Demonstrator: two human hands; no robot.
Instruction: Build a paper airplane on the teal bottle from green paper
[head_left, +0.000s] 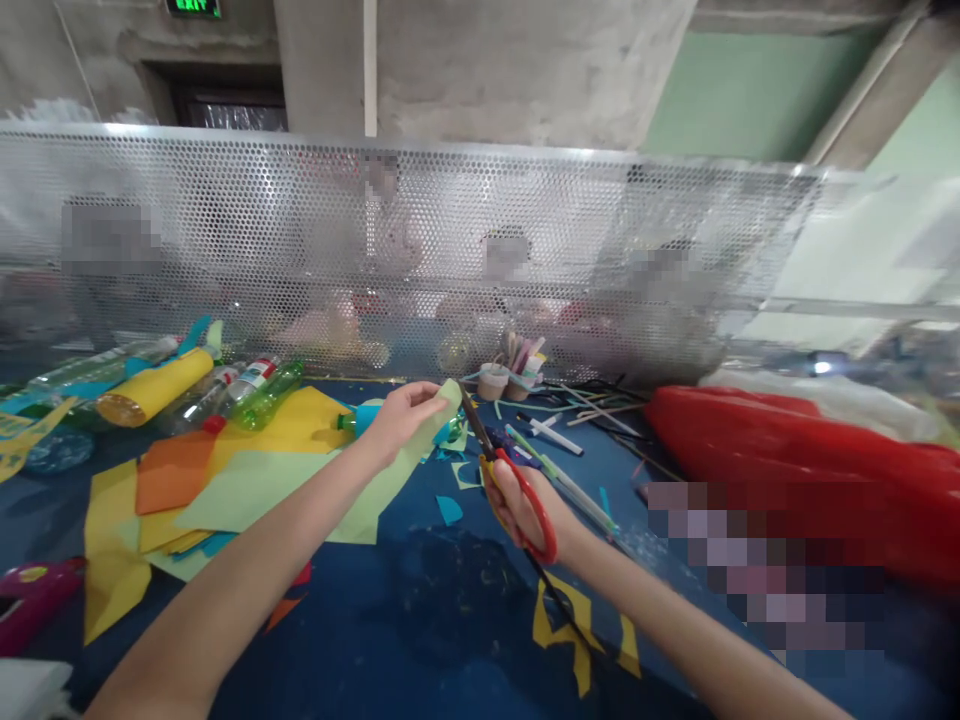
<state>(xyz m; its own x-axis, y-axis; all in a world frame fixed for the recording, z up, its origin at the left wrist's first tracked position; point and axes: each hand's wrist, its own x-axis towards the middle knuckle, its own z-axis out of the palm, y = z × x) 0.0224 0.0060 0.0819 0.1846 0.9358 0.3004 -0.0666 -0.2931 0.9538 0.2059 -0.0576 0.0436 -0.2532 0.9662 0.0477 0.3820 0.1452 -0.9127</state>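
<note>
My left hand [406,418] pinches a small piece of pale green paper [448,396] between thumb and fingers, above the blue table. My right hand [517,500] is wrapped round the red handles of a pair of scissors [541,510]. The dark blades point up and away, their tip close to the right edge of the pale green paper. Just beyond my left hand lies a green bottle with a blue wrap [365,417]. Below the hands are a blue paper scrap [449,510] and cut yellow paper scraps [581,625].
Sheets of green, orange and yellow paper [247,490] spread at left, with plastic bottles [259,390] behind. Cups of sticks [510,375] and markers [555,436] stand or lie ahead. A red plastic bag [787,460] is at right. A perforated metal screen [450,250] closes the far edge; people sit behind it.
</note>
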